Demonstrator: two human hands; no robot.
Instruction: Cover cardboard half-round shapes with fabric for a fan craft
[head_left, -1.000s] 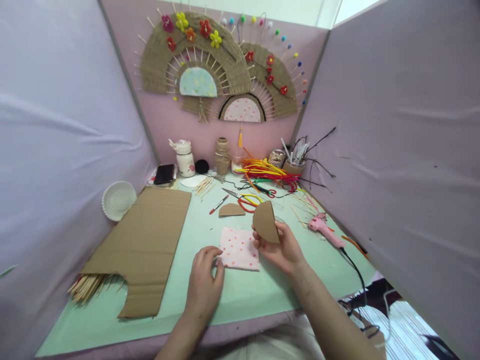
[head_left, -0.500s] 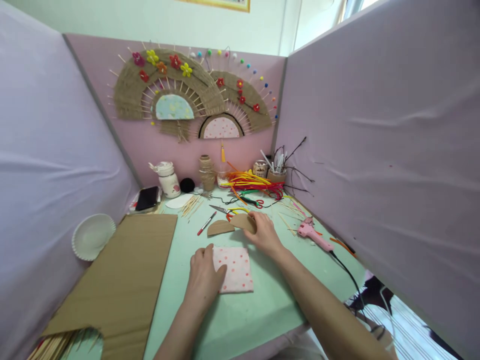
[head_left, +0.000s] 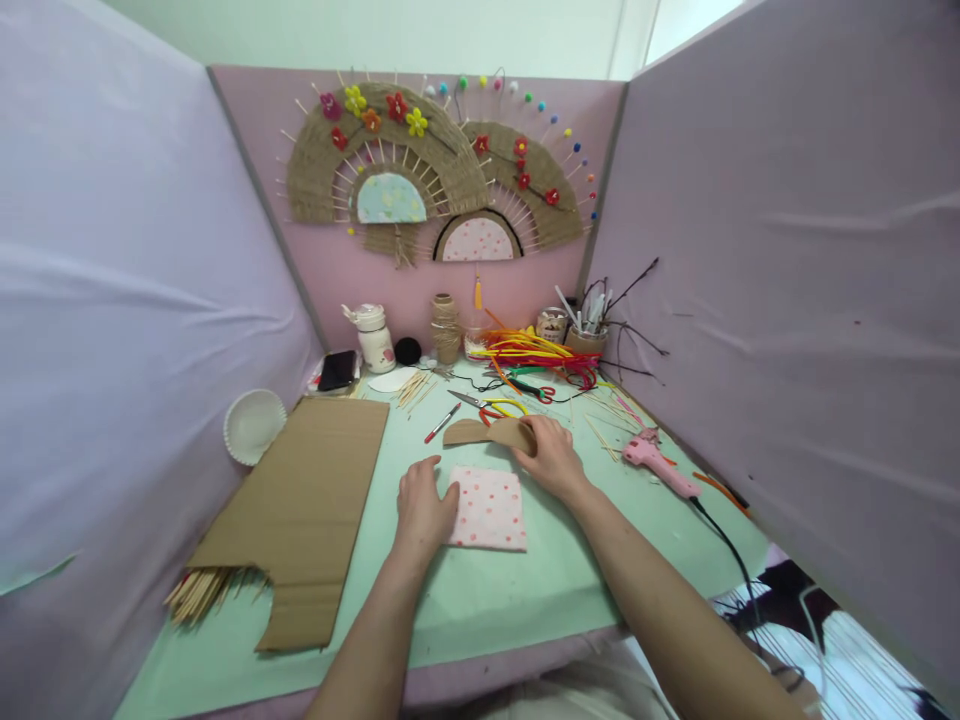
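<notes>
I find one cloth (head_left: 487, 508) flat on one table (head_left: 487, 605), my left hand (head_left: 426, 508) with fingers spread at its left edge; beyond, two half-discs (head_left: 466, 433), my right hand (head_left: 553, 455) gripping the right one; then one pen (head_left: 442, 423).

The head camera looks down across the table (head_left: 480, 610).

My cloth square (head_left: 489, 508): pale pink, coral-red dots. My right cardboard half-round (head_left: 510, 434): plain brown. Tabletop (head_left: 487, 605) mint green. Glue gun (head_left: 661, 466), right: all pink lol.
</notes>
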